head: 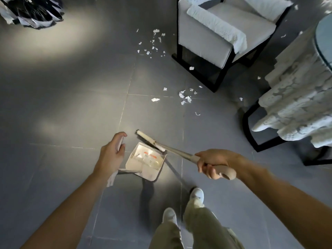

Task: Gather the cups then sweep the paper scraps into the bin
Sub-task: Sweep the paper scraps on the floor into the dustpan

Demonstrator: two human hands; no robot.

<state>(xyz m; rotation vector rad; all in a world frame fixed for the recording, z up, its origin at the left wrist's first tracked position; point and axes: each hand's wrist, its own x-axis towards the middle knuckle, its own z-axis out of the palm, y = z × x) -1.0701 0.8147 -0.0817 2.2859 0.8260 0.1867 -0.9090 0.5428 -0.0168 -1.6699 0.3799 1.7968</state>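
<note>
My left hand grips the white upright handle of a long-handled dustpan that hangs low over the grey tiled floor. The pan holds some pale items with orange marks. My right hand grips the beige handle of a broom; its brush head lies at the pan's far edge. White paper scraps lie scattered ahead of the pan, and a second patch of scraps lies farther off by the armchair. No cups are clearly visible.
A pale armchair on a black frame stands at the upper right. A chair draped in white lace cloth and a glass table edge are at the right. A dark bin with a bag sits top left. My feet are below.
</note>
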